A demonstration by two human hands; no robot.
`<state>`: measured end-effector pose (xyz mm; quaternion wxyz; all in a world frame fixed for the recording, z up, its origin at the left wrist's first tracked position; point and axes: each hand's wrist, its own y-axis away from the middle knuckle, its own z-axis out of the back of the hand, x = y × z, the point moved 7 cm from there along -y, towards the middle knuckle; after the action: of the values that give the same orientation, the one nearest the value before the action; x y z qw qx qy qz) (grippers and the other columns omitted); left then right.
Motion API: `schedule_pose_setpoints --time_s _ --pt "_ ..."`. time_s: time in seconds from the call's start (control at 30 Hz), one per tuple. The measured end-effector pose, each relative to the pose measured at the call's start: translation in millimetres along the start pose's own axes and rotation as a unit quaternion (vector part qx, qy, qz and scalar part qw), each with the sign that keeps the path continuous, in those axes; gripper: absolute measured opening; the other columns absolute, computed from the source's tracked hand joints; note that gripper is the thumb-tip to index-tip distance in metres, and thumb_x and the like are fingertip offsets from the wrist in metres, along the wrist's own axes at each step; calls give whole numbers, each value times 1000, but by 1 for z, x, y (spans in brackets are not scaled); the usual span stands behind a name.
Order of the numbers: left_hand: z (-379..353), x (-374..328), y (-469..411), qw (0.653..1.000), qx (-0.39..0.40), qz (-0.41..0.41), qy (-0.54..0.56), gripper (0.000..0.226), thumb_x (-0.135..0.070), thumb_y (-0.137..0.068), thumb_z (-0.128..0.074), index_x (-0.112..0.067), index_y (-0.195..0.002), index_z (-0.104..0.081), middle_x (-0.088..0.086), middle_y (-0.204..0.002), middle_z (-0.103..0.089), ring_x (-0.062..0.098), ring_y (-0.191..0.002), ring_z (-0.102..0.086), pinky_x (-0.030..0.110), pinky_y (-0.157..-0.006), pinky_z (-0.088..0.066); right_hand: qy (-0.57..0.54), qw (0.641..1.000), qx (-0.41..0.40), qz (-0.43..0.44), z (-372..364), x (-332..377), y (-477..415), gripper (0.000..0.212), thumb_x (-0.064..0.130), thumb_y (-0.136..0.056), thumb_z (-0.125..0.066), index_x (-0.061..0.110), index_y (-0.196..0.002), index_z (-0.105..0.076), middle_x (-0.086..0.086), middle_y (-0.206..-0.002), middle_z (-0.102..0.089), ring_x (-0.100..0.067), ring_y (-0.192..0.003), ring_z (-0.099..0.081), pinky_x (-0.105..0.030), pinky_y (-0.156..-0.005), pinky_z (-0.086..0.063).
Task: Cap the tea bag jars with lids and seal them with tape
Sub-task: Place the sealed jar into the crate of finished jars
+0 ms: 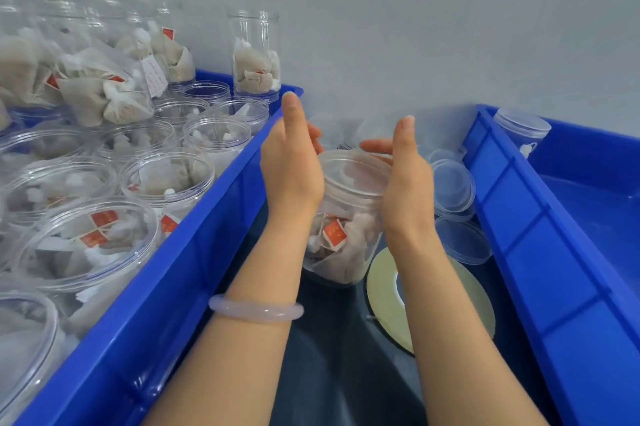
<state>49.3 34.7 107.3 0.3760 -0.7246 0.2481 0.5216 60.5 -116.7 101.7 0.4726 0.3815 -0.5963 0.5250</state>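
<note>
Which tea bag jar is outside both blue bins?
The lidded jar between left hand and right hand, in the gap between left bin and right bin; all other jars sit inside bins.

Single view: a head-worn, wide-angle camera faces forward and steeply down, close above the lidded jar (346, 225) at frame centre. Left of the jar a blue crate (194, 252) runs out of frame. Right of it stands a second blue crate (554, 252). Beyond it rises the grey wall (415, 27). Edges bow outward.
</note>
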Motion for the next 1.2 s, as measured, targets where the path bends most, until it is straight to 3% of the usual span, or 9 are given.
schedule_pose_setpoints --time_s 0.13,0.23,0.4,0.53,0.63,0.73,0.87,1.03,1.2 --pt "-26 -1 12 992 115 51 9 68 -67 -89 -20 -17 -100 -64 -1 -98 -70 15 -98 -63 40 -95 -47 -22 992 -120 35 20 11 3 39 52 -98 -30 21 -82 -49 16 -76 -52 15 -65 -52 -6 -62 -39" --pt "-43 -11 28 988 149 -14 -25 72 -71 -78 -29 -19 -117 -58 -12 -108 -62 6 -104 -56 21 -89 -42 -20 997 -75 17 16 14 -2 35 55 -98 -27 29 -89 -48 19 -88 -53 12 -79 -55 -9 -64 -37" --pt "-33 -13 25 991 124 -45 16 68 -63 -82 -42 0 -80 -65 -3 -76 -65 15 -74 -63 30 -73 -51 -17 997 -44 64 15 21 1 29 54 -95 -39 29 -89 -52 17 -87 -56 18 -73 -54 -1 -63 -41" --pt "-35 7 19 986 156 45 42 40 -48 -98 -42 -17 -92 -67 -4 -93 -70 2 -89 -65 20 -82 -49 0 999 -3 39 6 14 3 26 60 -90 -43 36 -89 -53 15 -91 -64 8 -86 -62 -13 -75 -48" --pt "-35 3 22 994 110 10 -9 33 -54 -97 -35 -31 -85 -54 -19 -83 -55 -19 -73 -51 5 -64 -38 -4 995 -83 58 13 13 5 23 50 -96 -38 33 -89 -50 12 -89 -64 6 -85 -61 -15 -78 -47" --pt "-45 -3 32 991 132 -1 -20 48 -71 -84 -36 -27 -94 -54 -20 -79 -54 -10 -73 -53 8 -61 -37 -1 992 -95 79 13 17 6 19 48 -98 -38 34 -89 -48 12 -94 -63 7 -88 -59 -8 -73 -42" --pt "-27 -14 22 993 96 -22 60 30 -49 -93 -49 -22 -88 -59 -17 -76 -69 -3 -73 -64 16 -72 -49 -17 994 -77 78 22 22 0 34 53 -96 -36 28 -85 -57 7 -86 -66 1 -81 -63 -16 -73 -49" --pt "-28 -8 16 987 149 41 40 51 -59 -93 -37 -18 -84 -67 5 -92 -73 19 -89 -69 44 -88 -53 -87 991 90 -54 6 6 -1 66 71 -75 -39 21 -111 -62 -7 -116 -66 -21 -109 -63 -46 -100 -46" --pt "-24 -2 15 988 110 98 44 67 -68 -91 -24 -16 -85 -66 5 -92 -72 22 -94 -67 47 -93 -49 -51 998 -32 -29 14 6 2 53 55 -95 -36 16 -87 -71 -3 -90 -73 -14 -83 -69 -23 -70 -52"
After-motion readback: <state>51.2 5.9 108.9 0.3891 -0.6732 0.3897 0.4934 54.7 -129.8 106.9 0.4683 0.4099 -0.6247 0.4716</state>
